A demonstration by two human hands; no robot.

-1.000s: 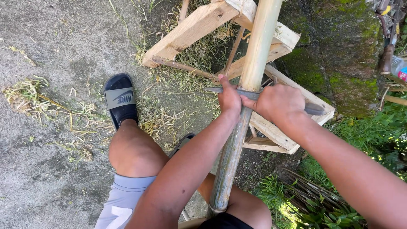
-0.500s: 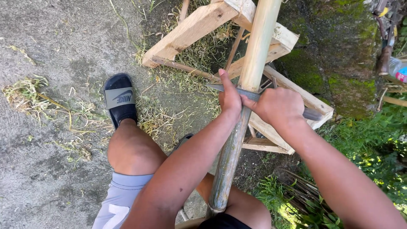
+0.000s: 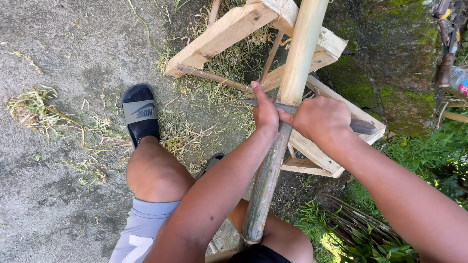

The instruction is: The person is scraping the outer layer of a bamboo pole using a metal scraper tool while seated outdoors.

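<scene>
A long bamboo pole (image 3: 292,92) runs from my lap up over a rough wooden frame (image 3: 229,29). Across the pole lies a knife blade (image 3: 287,108), edge against the bamboo. My right hand (image 3: 321,119) is closed around the knife's dark handle (image 3: 363,126), which sticks out to the right. My left hand (image 3: 265,114) presses on the blade's back near its tip, thumb pointing up along the pole. The near end of the pole (image 3: 251,229) rests between my knees.
My left foot in a dark slide sandal (image 3: 140,114) stands on the concrete ground (image 3: 58,58), with bamboo shavings and dry grass (image 3: 34,104) scattered around. A mossy stone (image 3: 390,63) sits behind the frame. Green plants (image 3: 429,160) grow at right.
Both hands and the knife stay at about the same spot on the pole; the view has shifted only slightly.
</scene>
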